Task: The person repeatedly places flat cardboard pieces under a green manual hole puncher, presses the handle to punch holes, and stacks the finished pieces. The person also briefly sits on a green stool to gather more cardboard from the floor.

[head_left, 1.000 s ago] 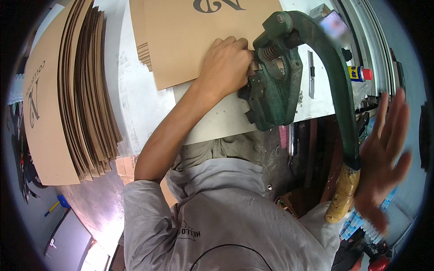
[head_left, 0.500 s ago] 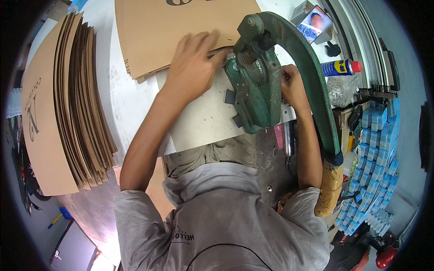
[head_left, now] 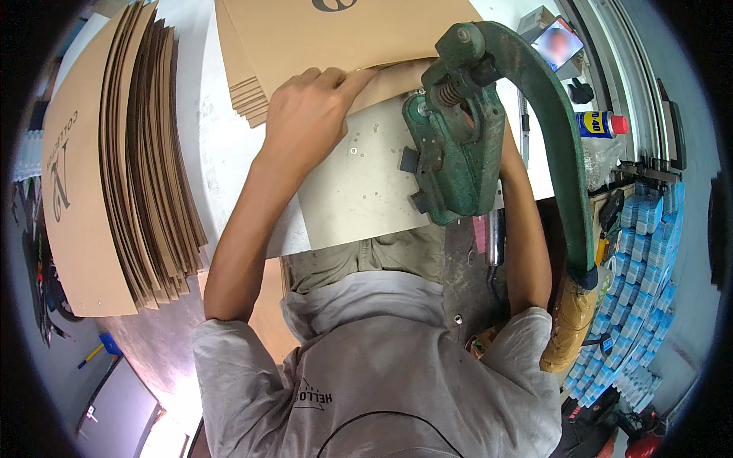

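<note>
A stack of brown paper bags (head_left: 382, 34) with dark print lies at the far side of the table, its near left corners fanned out. My left hand (head_left: 309, 113) is at the near edge of the top bag, with thumb and fingers closed on it; that edge is lifted and gapes beside the hand. Just right of this stands a green hand press (head_left: 463, 172) with a spring and a long curved lever (head_left: 569, 153). My right forearm (head_left: 527, 237) reaches up behind the press, which hides the right hand and its fingers.
More flat brown bags (head_left: 80, 198) stand in a thick row at the left. A pale board (head_left: 359, 191) with small metal bits lies before the press. To the right are a phone (head_left: 557, 44), a blue and yellow spray can (head_left: 595, 124) and many blue-white packs (head_left: 634, 282).
My left hand has gone from spread and blurred to gripping the top bag's edge, which is lifted. My right hand has moved farther behind the press, out of sight. The view has shifted slightly.
</note>
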Demonstrator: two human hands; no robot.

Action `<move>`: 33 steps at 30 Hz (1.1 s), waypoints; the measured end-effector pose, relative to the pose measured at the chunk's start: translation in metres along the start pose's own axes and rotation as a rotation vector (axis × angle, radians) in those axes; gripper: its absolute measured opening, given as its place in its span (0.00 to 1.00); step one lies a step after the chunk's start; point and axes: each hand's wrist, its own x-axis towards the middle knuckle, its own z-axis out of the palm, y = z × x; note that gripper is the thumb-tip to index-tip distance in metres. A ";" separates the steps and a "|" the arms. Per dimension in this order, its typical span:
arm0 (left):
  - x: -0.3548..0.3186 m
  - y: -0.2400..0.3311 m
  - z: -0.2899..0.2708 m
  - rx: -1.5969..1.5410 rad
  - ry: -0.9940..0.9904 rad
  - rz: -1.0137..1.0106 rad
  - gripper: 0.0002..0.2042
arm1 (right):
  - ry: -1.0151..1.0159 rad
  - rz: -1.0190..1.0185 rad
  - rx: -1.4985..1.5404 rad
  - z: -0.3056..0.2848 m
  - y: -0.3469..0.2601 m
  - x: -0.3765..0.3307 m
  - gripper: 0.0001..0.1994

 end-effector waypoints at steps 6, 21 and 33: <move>0.018 0.007 0.023 -0.096 0.137 -0.011 0.20 | -0.154 0.141 0.139 -0.003 -0.019 0.013 0.19; 0.022 0.057 0.028 -0.433 0.060 -0.143 0.10 | 0.199 0.453 0.482 0.003 -0.027 0.001 0.13; 0.026 0.057 0.042 -0.427 0.084 -0.078 0.12 | -0.005 -0.558 -0.794 -0.088 -0.199 -0.076 0.33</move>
